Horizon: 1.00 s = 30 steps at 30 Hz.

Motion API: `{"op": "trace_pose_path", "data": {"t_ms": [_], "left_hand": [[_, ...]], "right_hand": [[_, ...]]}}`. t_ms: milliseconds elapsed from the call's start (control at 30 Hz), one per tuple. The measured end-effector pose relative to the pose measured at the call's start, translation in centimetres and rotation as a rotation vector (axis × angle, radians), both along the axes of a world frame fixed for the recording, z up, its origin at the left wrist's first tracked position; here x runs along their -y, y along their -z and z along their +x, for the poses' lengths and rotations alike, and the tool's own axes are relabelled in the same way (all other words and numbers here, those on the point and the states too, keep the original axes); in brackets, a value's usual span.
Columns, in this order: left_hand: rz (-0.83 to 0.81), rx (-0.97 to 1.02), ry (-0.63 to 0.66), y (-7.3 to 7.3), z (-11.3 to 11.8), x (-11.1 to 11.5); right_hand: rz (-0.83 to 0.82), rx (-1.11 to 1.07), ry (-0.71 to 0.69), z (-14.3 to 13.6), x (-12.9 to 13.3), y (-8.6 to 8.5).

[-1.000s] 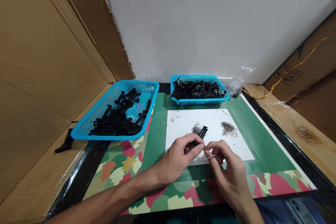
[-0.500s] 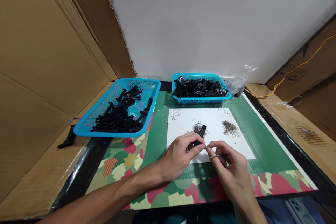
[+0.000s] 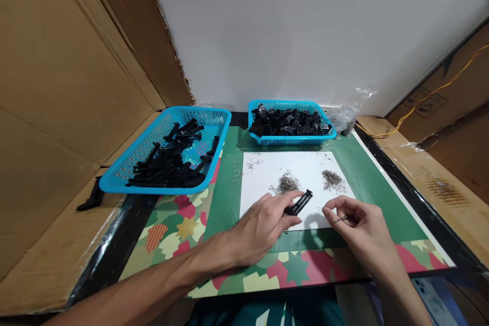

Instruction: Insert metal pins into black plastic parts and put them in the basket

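My left hand (image 3: pixel 263 221) is closed around a long, narrow black plastic part (image 3: pixel 301 204), holding it tilted above the white paper sheet (image 3: pixel 263 173). The part's far end sticks out past my thumb and fingertips. To the right, apart from it, my right hand (image 3: pixel 361 224) is closed on a thin metal rod (image 3: pixel 341 219) lying across the fingers. At its pinched fingertips a tiny bent wire (image 3: pixel 320 209) seems to show, too small to make out well. A pile of small wire pieces (image 3: pixel 288 183) lies just beyond my left hand, and a second wire pile (image 3: pixel 333 180) lies beyond my right.
A blue basket (image 3: pixel 160 191) of long black parts stands at left. Behind the paper is another blue basket (image 3: pixel 294 140) with short black pieces. A clear plastic bag (image 3: pixel 347 117) sits beside it. One black part (image 3: pixel 91 196) lies on cardboard at far left.
My hands have moved apart, the right one shifting rightward with the metal rod. The black part in my left hand has come nearer and tilted to the right, uncovering the middle wire pile.
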<state>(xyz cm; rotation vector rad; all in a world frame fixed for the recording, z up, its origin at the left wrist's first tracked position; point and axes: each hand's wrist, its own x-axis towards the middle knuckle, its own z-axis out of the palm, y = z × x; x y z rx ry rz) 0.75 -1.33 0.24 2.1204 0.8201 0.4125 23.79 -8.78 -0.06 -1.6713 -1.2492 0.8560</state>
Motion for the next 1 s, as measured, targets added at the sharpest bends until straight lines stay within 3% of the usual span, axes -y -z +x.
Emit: {"op": "trace_pose_path", "data": {"t_ms": [267, 567, 1000], "left_hand": [[0.166, -0.009, 0.172, 0.8, 0.4, -0.4], [0.269, 0.018, 0.211, 1.4, 0.4, -0.4], [0.290, 0.067, 0.211, 2.1, 0.2, -0.1]], "right_hand": [[-0.172, 0.000, -0.180, 0.2, -1.2, -0.3], [-0.211, 0.074, -0.149, -0.1, -1.0, -0.3], [-0.176, 0.092, -0.109, -0.1, 0.0, 1.3]]}}
